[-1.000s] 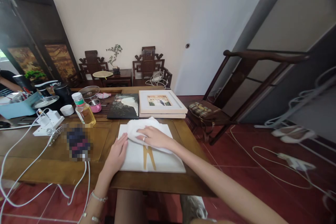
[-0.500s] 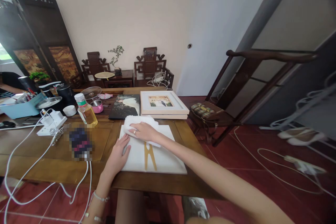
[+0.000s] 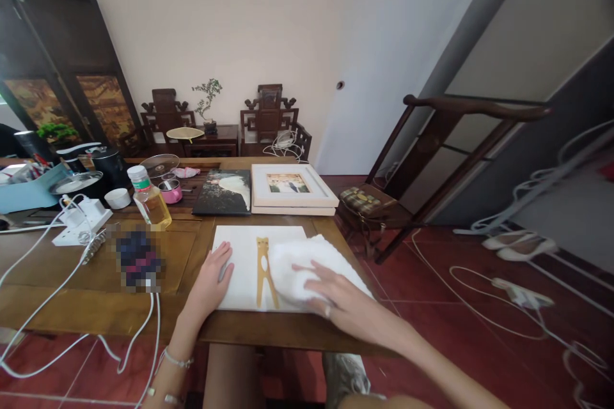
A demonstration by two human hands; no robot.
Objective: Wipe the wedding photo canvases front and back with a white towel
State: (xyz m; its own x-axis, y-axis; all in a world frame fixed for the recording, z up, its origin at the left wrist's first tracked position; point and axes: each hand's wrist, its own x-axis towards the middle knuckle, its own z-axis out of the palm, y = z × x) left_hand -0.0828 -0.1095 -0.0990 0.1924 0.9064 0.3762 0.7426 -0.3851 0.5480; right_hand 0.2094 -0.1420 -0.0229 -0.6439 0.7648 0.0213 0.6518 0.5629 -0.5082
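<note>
A white board [image 3: 242, 271] with a gold figure on it lies flat on the wooden table [image 3: 96, 297] in front of me. My left hand [image 3: 213, 278] rests flat on its left edge, fingers stretched out. My right hand [image 3: 336, 297] presses a white cloth [image 3: 300, 265] onto the board's near right part, fingers spread over the cloth.
Behind the board lie a white framed photo [image 3: 290, 186] and a dark photo print [image 3: 225, 192]. To the left stand a bottle of yellow liquid [image 3: 148, 201], a power strip [image 3: 79, 220] with white cables, pots and a blue box. A dark wooden chair [image 3: 407, 172] stands to the right.
My right hand has swept the cloth from the board's far left corner to its near right side. The left hand has stayed on the left edge.
</note>
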